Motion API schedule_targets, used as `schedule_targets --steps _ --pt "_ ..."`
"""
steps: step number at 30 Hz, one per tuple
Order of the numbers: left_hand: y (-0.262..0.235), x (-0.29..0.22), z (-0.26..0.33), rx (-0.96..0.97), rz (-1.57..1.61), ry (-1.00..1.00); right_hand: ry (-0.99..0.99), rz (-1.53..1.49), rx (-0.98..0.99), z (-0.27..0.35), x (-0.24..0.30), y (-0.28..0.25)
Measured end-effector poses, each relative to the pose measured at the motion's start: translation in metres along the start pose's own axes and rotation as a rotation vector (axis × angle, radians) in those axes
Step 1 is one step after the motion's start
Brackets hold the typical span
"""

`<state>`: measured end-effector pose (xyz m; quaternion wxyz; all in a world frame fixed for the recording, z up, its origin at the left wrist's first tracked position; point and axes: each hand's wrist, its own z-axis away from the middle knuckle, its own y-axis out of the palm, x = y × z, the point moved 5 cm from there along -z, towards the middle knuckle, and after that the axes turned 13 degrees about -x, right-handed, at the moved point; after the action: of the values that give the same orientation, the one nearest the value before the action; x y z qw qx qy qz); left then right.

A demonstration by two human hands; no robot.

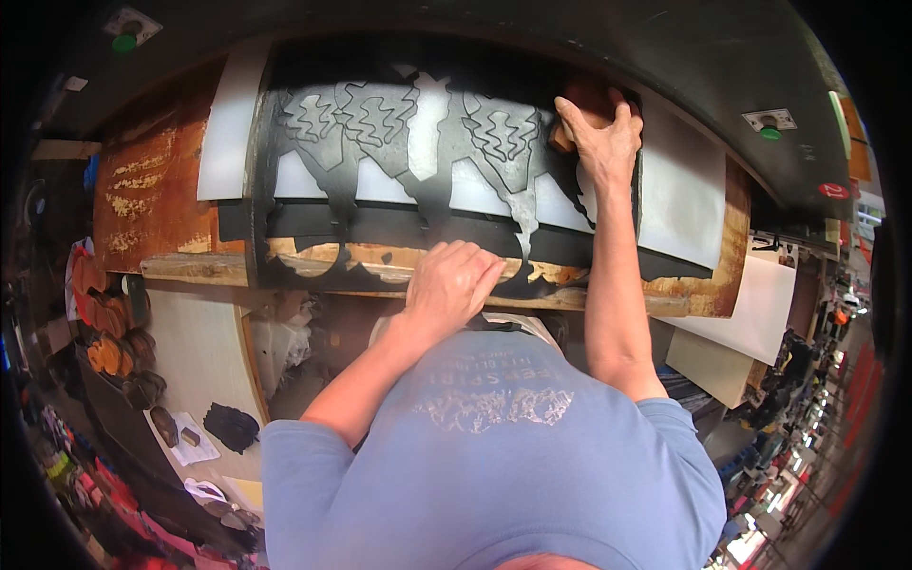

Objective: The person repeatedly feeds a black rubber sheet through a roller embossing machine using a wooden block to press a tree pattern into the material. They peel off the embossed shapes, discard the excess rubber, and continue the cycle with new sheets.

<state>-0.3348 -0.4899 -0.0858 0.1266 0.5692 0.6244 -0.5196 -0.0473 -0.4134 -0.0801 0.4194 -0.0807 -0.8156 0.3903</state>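
Note:
My right hand (605, 138) reaches to the far right of the board, fingers curved round a brown cutting die (562, 139); the hand hides part of it. Beneath and beside it lies a black sheet (340, 188), cut through with large gaps and narrow strips. Thin wavy-edged outlines of cut pieces (503, 131) show on its shiny surface. At the sheet's front edge, my left hand (452, 282) has its fingers closed together on a strip, with the thumb side partly hidden. A pale gap (429, 128) runs through the middle of the sheet.
A dark overhead machine beam (456, 21) spans the far side, with a green button (125, 43) at left and another green button (770, 134) at right. White boards (679, 190) lie on a worn brown tabletop (152, 180). Stacked orange-brown pieces (109, 351) stand at left.

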Motion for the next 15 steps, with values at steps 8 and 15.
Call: schedule_targets --steps 8,15 --pt "-0.058 0.039 -0.053 -0.322 0.125 -0.135 0.149 0.198 -0.136 -0.008 0.003 0.018" --pt "-0.134 0.120 -0.089 -0.468 -0.411 -0.268 0.230 -0.327 -0.098 -0.025 -0.013 -0.004"
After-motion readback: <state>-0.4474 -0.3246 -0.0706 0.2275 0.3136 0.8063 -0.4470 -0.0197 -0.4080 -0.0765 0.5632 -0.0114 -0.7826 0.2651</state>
